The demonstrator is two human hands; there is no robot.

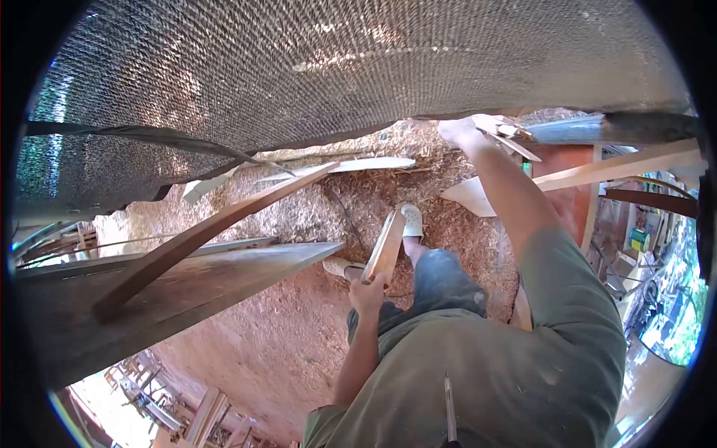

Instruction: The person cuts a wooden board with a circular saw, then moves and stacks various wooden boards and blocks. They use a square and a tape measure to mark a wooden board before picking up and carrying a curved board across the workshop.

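Left hand [367, 293] closes round the near end of a long, narrow, pale-brown wooden board [386, 250], which points forward beside a white perforated clog [412, 221], above shaving-strewn brown ground [299, 321]. Right hand [461, 134] reaches far forward, near thin pale wood pieces [511, 133] and a grey ribbed overhead sheet [336, 82]; finger state can't be told.

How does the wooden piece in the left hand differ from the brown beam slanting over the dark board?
The wooden piece is pale and yellowish; the beam is darker brown. The wooden piece looks much shorter, while the beam stretches from over the dark board out past its edge. The left hand grips the wooden piece; neither hand touches the beam. Both are narrow lengths of wood.
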